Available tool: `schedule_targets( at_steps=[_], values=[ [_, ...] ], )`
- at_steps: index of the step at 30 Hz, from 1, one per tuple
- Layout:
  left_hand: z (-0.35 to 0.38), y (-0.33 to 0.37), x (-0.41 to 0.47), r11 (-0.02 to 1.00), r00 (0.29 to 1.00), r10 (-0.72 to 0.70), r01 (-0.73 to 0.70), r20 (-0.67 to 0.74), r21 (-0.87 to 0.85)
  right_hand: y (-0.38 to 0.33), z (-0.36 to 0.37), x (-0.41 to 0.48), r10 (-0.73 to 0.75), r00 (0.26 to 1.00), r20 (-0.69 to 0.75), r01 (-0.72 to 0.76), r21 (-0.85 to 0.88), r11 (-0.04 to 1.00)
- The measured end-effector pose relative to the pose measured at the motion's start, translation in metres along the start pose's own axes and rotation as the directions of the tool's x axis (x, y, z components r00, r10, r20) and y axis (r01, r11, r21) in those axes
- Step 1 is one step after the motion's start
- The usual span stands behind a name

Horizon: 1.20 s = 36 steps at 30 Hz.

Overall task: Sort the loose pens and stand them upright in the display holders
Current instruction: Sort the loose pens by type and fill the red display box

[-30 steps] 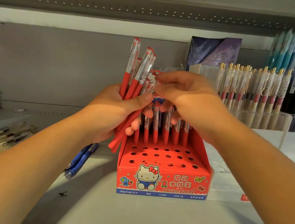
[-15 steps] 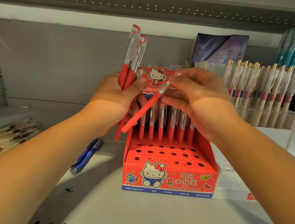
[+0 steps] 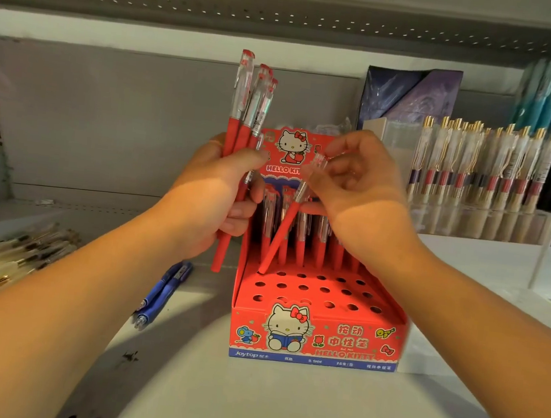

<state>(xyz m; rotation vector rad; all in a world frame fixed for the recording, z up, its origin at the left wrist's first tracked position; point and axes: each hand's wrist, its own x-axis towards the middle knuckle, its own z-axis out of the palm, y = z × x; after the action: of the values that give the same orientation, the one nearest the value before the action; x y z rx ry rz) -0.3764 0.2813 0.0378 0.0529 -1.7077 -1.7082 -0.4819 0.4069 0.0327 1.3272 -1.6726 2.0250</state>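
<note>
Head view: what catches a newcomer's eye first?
The red Hello Kitty box stands mid-shelf. The right hand pinches a tilted red pen, its tip at a hole on the box's left. The left hand grips a bundle of red pens beside it.

Display box stands mid-shelf, loose pens lying left of it

The holder has free front holes; standing pens apparently block behind.
</note>
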Motion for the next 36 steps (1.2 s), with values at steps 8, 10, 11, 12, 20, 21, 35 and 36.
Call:
schedule_targets(
  at_steps=[8,10,11,12,20,21,35,36],
  values=[
    [0.001,-0.003,0.0,0.998,0.996,0.06,-0.062,0.071,0.029,0.004,0.002,-0.002,-0.093,0.996,0.009,0.094,-0.086,0.992],
    [0.001,-0.004,0.001,0.996,0.994,0.081,-0.083,0.072,0.034,0.006,0.003,-0.002,-0.104,0.995,-0.001,0.103,-0.083,0.991],
    [0.001,-0.004,0.002,0.995,0.994,0.089,-0.091,0.069,0.034,0.006,0.003,-0.002,-0.103,0.995,-0.003,0.102,-0.081,0.991],
    [0.001,-0.005,0.002,0.995,0.994,0.093,-0.095,0.063,0.033,0.007,0.003,-0.002,-0.1,0.995,0.001,0.1,-0.083,0.992],
    [0.0,-0.003,0.001,0.989,0.991,0.13,-0.132,0.023,0.066,0.012,0.009,-0.008,-0.073,0.97,0.232,0.119,-0.191,0.974],
    [0.0,-0.002,0.001,0.988,0.99,0.138,-0.14,0.026,0.06,0.011,0.008,-0.007,-0.069,0.965,0.255,0.123,-0.204,0.971],
    [0.002,-0.001,-0.004,0.993,0.981,0.105,-0.112,0.163,0.035,-0.01,-0.002,-0.002,0.064,0.972,0.225,-0.041,-0.102,0.994],
    [0.002,-0.002,-0.005,0.994,0.977,0.091,-0.101,0.192,0.047,-0.014,-0.004,0.0,0.106,0.974,0.199,-0.111,0.013,0.994]
  ],
)
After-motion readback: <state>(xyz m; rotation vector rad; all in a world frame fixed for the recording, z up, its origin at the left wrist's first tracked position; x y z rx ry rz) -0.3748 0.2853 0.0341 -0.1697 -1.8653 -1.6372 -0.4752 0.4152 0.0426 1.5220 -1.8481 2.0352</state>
